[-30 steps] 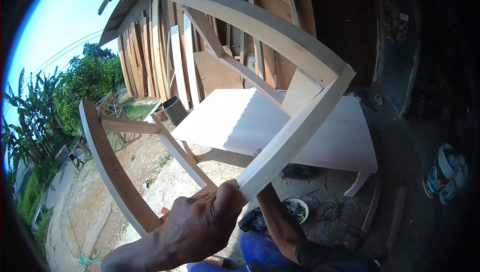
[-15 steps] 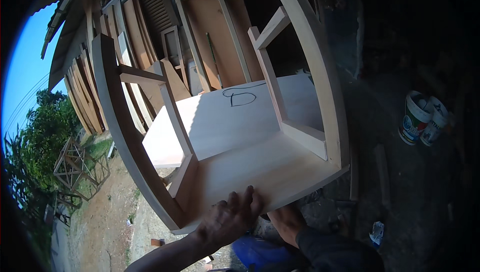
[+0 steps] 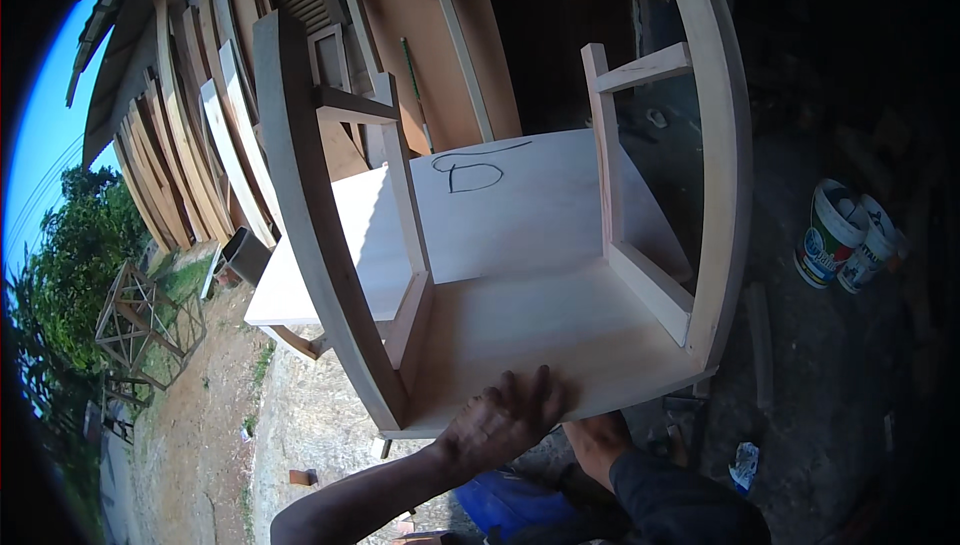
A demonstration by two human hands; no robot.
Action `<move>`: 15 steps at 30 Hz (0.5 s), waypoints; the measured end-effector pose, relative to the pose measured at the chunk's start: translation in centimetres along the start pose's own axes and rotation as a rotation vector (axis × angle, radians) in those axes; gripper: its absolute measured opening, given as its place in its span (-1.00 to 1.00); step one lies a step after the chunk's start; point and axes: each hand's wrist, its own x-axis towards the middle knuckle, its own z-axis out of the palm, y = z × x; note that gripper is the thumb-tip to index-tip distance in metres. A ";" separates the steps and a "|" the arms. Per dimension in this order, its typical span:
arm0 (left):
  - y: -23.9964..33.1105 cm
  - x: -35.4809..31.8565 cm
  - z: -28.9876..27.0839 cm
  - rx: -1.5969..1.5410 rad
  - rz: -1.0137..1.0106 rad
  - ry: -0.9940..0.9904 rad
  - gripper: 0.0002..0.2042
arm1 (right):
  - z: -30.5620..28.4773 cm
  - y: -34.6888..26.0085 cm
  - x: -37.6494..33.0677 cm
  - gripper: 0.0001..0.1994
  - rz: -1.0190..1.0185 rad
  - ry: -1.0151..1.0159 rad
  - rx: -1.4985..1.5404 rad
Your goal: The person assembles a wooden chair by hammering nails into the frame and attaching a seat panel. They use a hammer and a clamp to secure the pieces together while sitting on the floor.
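Note:
A small unpainted wooden table (image 3: 520,330) is upside down in front of me, its flat panel low and its two curved leg frames standing up, joined by short rails. My left hand (image 3: 505,413) is closed over the near edge of the panel, fingers lying on its upper face. My right hand (image 3: 598,442) reaches beneath the same edge from the right; the panel hides its fingers. Behind and under the small table lies a larger pale tabletop (image 3: 510,205) with a dark hand-drawn mark.
Planks (image 3: 180,165) and a framed wooden panel (image 3: 440,55) lean against the building behind. Two buckets (image 3: 832,235) stand at the right. A slatted wooden frame (image 3: 145,320) is out on the left ground. A brown block (image 3: 302,477) lies near my left forearm.
The upside-down table has shifted right and straightened from its tilt, uncovering more of the larger tabletop's left end. My left hand has moved right with it, still on the edge.

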 end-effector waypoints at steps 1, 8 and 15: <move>0.1 0.0 0.6 0.050 0.017 0.017 -0.49 | 0.2 0.3 0.0 -0.79 0.006 -0.010 -0.003; 0.3 0.3 2.8 0.045 -0.018 0.075 -0.46 | 1.5 2.1 -0.1 -0.74 0.048 -0.180 -0.058; 0.6 1.7 5.8 -0.011 -0.031 0.074 -0.45 | -0.3 3.0 -0.1 -0.68 0.061 -0.392 -0.237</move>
